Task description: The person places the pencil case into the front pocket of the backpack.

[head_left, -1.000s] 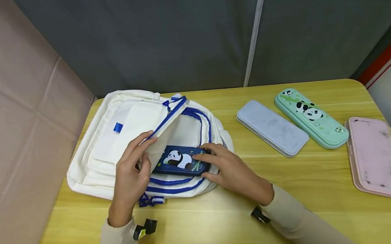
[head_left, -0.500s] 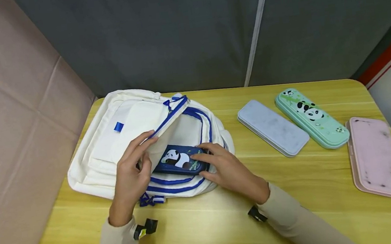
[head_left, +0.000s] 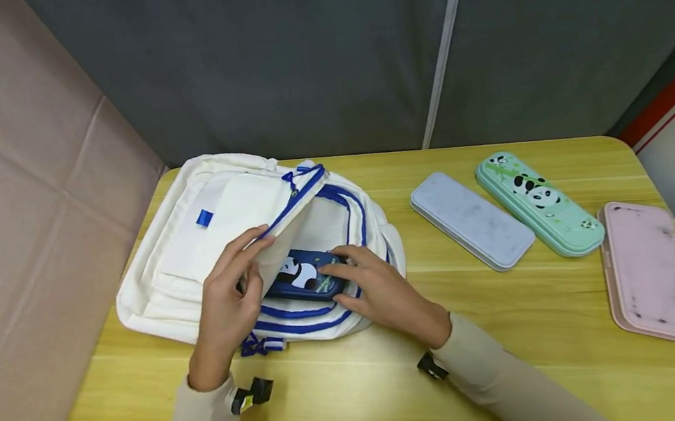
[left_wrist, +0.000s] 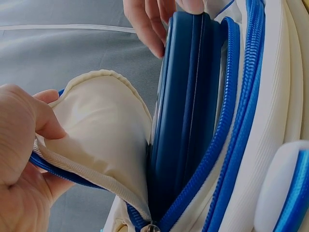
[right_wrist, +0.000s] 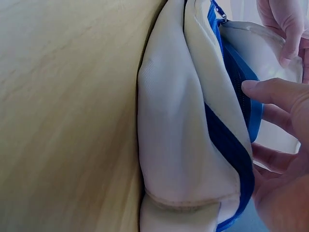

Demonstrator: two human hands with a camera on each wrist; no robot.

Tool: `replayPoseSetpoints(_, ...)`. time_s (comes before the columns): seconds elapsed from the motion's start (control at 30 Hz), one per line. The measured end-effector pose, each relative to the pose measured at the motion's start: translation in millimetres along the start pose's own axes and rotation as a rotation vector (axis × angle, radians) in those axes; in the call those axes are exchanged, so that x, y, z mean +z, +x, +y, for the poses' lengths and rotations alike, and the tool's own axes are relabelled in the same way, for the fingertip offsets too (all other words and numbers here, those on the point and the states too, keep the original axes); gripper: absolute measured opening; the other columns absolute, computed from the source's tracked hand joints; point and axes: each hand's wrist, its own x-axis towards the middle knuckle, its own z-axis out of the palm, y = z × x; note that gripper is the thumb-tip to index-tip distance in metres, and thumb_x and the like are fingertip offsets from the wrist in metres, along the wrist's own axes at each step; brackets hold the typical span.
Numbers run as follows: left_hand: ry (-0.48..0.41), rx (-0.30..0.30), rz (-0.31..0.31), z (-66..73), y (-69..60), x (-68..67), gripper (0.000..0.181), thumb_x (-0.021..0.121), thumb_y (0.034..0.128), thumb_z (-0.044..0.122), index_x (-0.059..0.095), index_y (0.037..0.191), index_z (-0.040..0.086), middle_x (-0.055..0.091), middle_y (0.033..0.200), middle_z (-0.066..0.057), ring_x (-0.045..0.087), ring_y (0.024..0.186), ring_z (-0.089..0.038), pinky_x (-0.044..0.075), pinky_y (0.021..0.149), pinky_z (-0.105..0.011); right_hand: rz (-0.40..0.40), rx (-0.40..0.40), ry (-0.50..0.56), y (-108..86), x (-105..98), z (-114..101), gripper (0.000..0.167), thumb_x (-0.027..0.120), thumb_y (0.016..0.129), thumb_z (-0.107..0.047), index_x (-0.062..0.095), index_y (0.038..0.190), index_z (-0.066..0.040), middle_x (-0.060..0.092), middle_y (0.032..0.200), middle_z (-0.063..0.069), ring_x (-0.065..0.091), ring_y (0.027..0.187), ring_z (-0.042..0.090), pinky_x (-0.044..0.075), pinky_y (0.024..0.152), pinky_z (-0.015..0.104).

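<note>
Partly inside the white backpack (head_left: 185,257), a navy panda case (head_left: 304,278) is gripped by the right hand (head_left: 382,293), while the blue-edged flap (left_wrist: 104,130) is pinched by the left hand (head_left: 225,305).

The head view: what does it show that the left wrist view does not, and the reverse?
Only the head view: the pale blue case, the green case and the pink case on the table, plus the panda picture on the dark blue case.

Only the left wrist view: the seam along that case's side.

Both: the left hand pinching the flap of the white backpack, and the right hand gripping the dark blue case.
</note>
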Motion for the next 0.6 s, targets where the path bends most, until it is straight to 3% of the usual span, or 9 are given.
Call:
replayPoseSetpoints(0.2, 0.003, -0.005, -0.004, 0.5, -0.6, 0.2, 0.050, 0.050, 0.0927, -0.022, 0.072, 0.130, 0.003, 0.064, 0.143, -0.012, 0.027, 0.055, 0.002, 0.027, 0.048, -0.014, -0.028, -0.015, -0.021, 7.3, 9, 0, 0.042, 0.079, 0.094, -0.020, 0.071, 0.135, -0.016, 0.057, 0.147, 0.014, 0.055, 0.136, 0.033, 0.050, 0.111, 0.049)
replayPoseSetpoints(0.6, 0.000, -0.008, 0.001, 1.8, -0.4, 0.8, 0.050, 0.050, 0.0924, -0.022, 0.072, 0.130, 0.002, 0.065, 0.142, -0.013, 0.031, 0.055, 0.002, 0.030, 0.048, -0.014, -0.037, -0.058, -0.062, 15.1, 21, -4, 0.042, 0.079, 0.094, -0.019, 0.071, 0.135, -0.014, 0.058, 0.146, 0.016, 0.061, 0.130, 0.033, 0.059, 0.097, 0.046)
